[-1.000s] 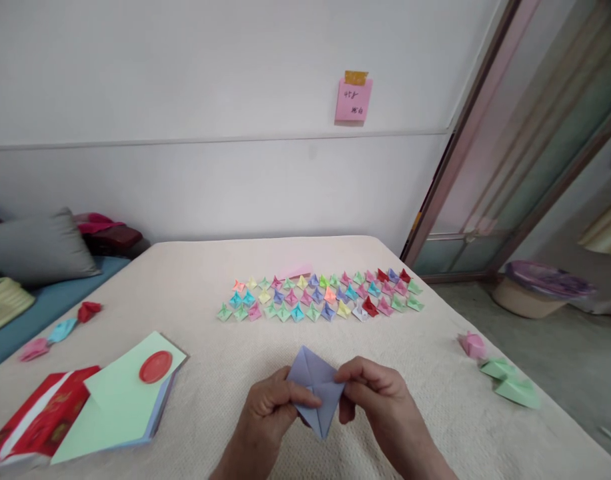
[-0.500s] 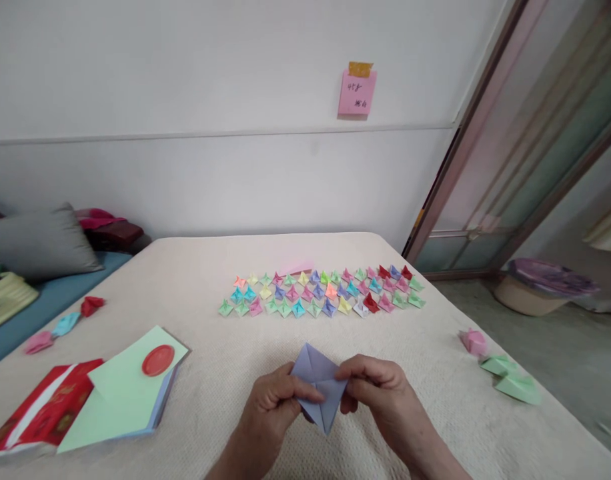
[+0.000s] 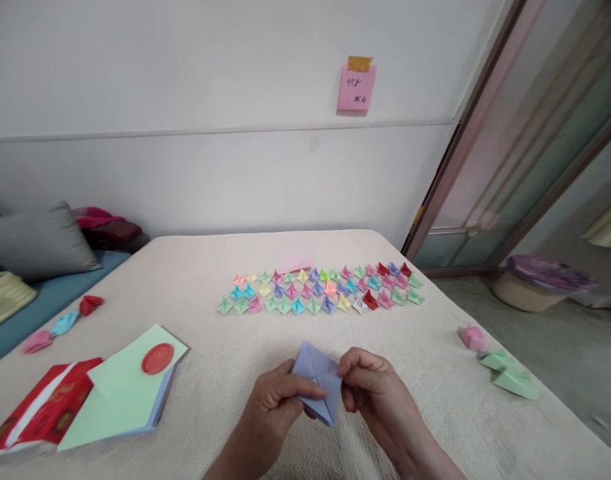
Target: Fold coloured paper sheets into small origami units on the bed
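A folded lavender paper (image 3: 315,373), roughly diamond-shaped with creases meeting near its middle, is held above the cloth-covered table (image 3: 210,373). My left hand (image 3: 280,400) grips its left and lower part, thumb lying on top and fingers underneath. At the right corner, my right hand (image 3: 368,383) pinches the paper's edge between thumb and index finger, its other fingers curled. Beyond the hands stand three rows of small folded paper pieces (image 3: 313,290) in many colours.
At left lie green paper sheets (image 3: 120,390) with a red disc (image 3: 158,359) on top, a red packet (image 3: 48,407) and small folded papers (image 3: 65,323). Pink (image 3: 472,337) and green folded papers (image 3: 513,380) sit at right. A wall stands behind.
The lavender paper has turned slightly and looks narrower at its right side. My right hand has shifted a little, with its fingers still at that edge.
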Tool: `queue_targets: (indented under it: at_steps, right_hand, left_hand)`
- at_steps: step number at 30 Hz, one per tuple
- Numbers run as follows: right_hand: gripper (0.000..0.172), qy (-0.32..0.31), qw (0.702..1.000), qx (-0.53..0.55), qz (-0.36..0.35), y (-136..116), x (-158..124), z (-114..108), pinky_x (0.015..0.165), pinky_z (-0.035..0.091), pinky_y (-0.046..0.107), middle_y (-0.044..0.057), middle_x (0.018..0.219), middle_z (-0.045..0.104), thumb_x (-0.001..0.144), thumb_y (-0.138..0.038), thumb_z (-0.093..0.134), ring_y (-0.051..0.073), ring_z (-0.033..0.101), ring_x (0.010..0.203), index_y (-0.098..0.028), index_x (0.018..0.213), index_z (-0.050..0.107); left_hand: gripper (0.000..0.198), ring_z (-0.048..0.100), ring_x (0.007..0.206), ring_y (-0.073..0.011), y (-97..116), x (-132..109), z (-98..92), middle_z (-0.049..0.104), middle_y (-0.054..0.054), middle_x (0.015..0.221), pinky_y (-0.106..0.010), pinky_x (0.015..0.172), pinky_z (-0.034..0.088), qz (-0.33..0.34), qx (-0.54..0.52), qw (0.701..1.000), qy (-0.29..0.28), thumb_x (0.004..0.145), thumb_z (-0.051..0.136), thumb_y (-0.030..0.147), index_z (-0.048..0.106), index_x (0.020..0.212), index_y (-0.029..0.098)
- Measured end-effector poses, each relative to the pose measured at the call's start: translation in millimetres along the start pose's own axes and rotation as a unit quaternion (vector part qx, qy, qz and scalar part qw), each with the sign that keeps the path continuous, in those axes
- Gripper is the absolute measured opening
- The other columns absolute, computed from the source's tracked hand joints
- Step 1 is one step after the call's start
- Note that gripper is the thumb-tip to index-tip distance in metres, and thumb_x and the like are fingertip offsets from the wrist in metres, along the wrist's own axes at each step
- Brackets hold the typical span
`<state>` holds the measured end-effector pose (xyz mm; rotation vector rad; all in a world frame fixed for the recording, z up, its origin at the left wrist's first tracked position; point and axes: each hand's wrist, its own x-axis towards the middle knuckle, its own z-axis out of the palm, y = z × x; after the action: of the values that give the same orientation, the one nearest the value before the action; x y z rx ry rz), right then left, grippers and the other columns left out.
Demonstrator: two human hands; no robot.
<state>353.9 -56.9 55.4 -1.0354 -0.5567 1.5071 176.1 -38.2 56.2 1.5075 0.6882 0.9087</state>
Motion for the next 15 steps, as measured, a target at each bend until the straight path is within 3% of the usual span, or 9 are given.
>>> queue_targets:
  at_steps: [5, 10, 15]
  right_hand:
    - [0.004, 0.002, 1.000, -0.016, -0.004, -0.6, -0.8, 1.1, 0.042, 0.030, 0.020, -0.002, 0.038, 0.056, 0.059, -0.014, 0.060, 0.010, 0.052, 0.038, -0.016, 0.057, 0.062]
    - [0.005, -0.005, 0.998, -0.063, -0.028, -2.7, -2.2, 2.6, 0.046, 0.031, 0.022, 0.000, 0.042, 0.059, 0.061, -0.017, 0.059, 0.011, 0.053, 0.043, -0.015, 0.059, 0.063]
    - [0.007, -0.007, 0.993, -0.102, -0.053, 1.0, 1.4, 3.2, 0.046, 0.032, 0.022, -0.003, 0.044, 0.057, 0.060, -0.017, 0.068, 0.010, 0.051, 0.043, -0.016, 0.059, 0.061]
  left_hand:
    - [0.032, 0.057, 0.076, -0.0169, 4.8, 1.4, -0.1, 0.061, -0.003, 0.084, -0.026, 0.065, 0.043, -0.023, 0.017, 1.000, -0.004, 0.072, 0.053, 0.010, 0.075, 0.091, 0.023]
    - [0.025, 0.056, 0.072, -0.0161, -4.9, 4.0, 3.0, 0.061, -0.003, 0.081, -0.024, 0.060, 0.041, -0.037, 0.015, 0.998, 0.042, 0.066, 0.059, 0.009, 0.076, 0.080, 0.021]
    - [0.028, 0.055, 0.068, -0.0139, -12.7, 4.6, 3.3, 0.062, -0.002, 0.081, -0.022, 0.057, 0.039, -0.037, 0.019, 0.998, 0.054, 0.066, 0.058, 0.006, 0.075, 0.081, 0.021]
